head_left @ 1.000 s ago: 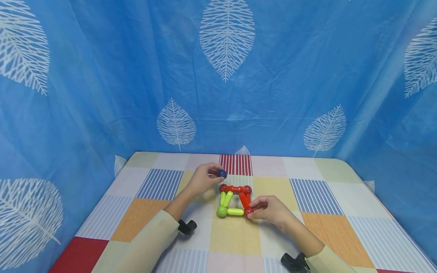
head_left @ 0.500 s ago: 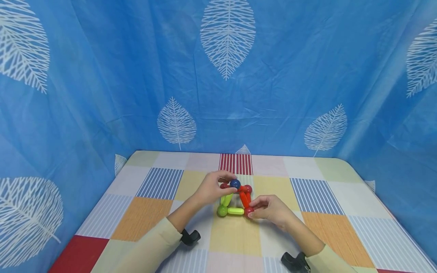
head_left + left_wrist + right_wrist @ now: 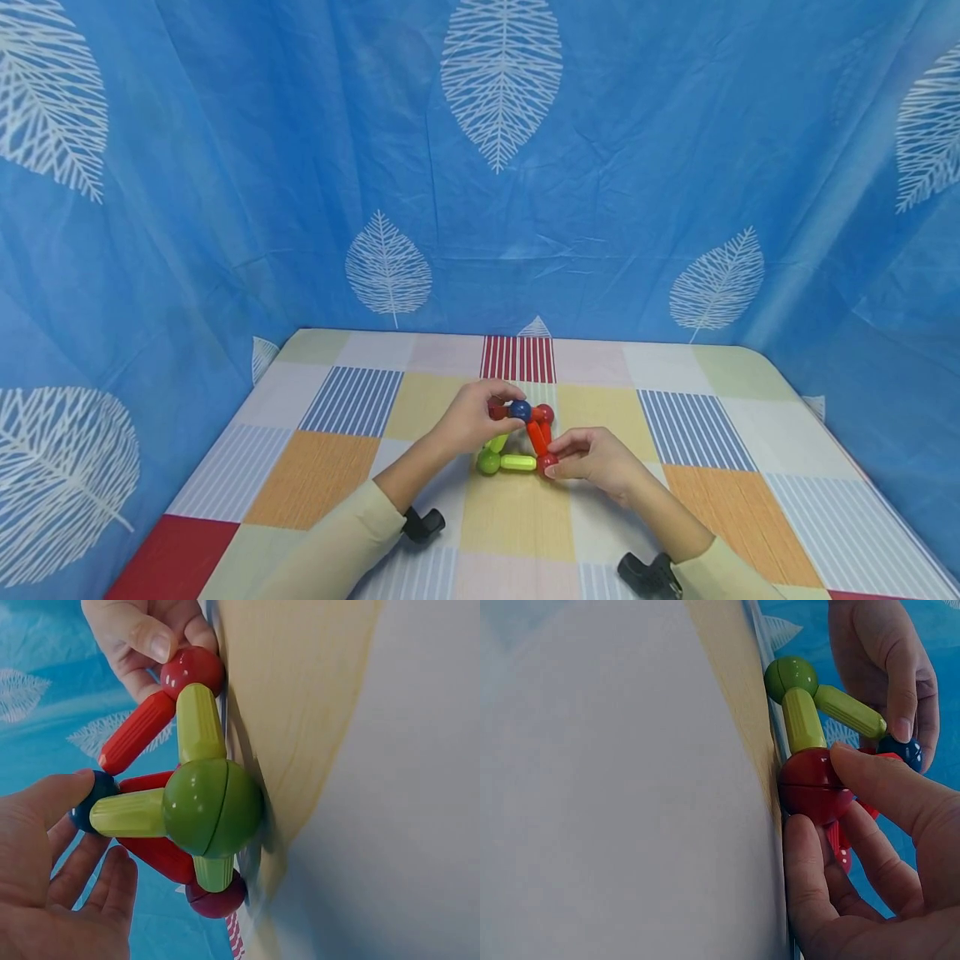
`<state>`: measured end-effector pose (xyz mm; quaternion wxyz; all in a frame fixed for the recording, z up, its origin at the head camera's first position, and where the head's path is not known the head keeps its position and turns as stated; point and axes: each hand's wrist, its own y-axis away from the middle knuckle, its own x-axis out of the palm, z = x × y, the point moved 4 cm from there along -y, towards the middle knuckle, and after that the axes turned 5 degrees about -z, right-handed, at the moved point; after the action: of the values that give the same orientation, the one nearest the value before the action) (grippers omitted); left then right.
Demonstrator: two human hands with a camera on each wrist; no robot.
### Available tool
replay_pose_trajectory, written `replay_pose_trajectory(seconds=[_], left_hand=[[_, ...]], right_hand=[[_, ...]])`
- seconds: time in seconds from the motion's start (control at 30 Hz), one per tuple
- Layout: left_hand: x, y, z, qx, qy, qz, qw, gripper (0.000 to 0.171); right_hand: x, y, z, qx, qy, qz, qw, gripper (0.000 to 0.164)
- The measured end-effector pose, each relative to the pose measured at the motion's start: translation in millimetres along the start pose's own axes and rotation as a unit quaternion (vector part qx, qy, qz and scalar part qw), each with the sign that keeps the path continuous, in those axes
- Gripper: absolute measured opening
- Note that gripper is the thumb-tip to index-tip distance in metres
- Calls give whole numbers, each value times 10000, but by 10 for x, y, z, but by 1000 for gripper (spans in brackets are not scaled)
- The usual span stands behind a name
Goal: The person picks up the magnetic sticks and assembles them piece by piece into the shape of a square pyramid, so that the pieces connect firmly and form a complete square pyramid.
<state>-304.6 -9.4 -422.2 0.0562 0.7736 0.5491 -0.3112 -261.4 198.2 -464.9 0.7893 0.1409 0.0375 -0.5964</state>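
Observation:
A small frame of magnetic rods and balls stands on the table, with a green ball at its front left and red balls at other corners. My left hand pinches a dark blue ball between thumb and fingers at the top of the raised rods. In the left wrist view, a yellow-green rod slants up from the green ball to the blue one. My right hand grips the front right red ball at table level. The left hand partly hides the back left red ball.
A patchwork-patterned cloth covers the table. Blue curtains with white leaf prints hang behind it and along both sides. Black wrist cameras sit under both forearms.
My left hand has carried the blue ball rightward and toward me, from behind the frame to above its raised rods. My right hand stays at the front right red ball.

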Motion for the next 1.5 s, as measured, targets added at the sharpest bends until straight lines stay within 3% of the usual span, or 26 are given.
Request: replay_pose_trajectory(seconds=[0.23, 0.37, 0.5, 0.67, 1.07, 1.3, 1.5], left_hand=[[2, 7, -3, 14, -133, 39, 9999, 34], [-54, 66, 4, -95, -369, -68, 9993, 36], [-100, 138, 42, -378, -614, -81, 9974, 26], [-87, 191, 62, -465, -815, 137, 9955, 15], [-30, 201, 64, -477, -921, 171, 9945, 14], [-32, 217, 82, -489, -940, 223, 9941, 13], [-63, 304, 140, -654, -1047, 445, 9913, 20]], right_hand=[[3, 0, 3, 53, 47, -48, 10000, 34], [11, 10, 40, 106, 196, -281, 9994, 34], [27, 11, 93, 63, 466, -641, 9968, 35], [54, 5, 136, -112, 669, -800, 9945, 31], [73, -8, 137, -133, 947, -887, 9915, 24], [55, -6, 131, -312, 957, -727, 9923, 25], [22, 1, 101, -459, 1444, -641, 9864, 29]])
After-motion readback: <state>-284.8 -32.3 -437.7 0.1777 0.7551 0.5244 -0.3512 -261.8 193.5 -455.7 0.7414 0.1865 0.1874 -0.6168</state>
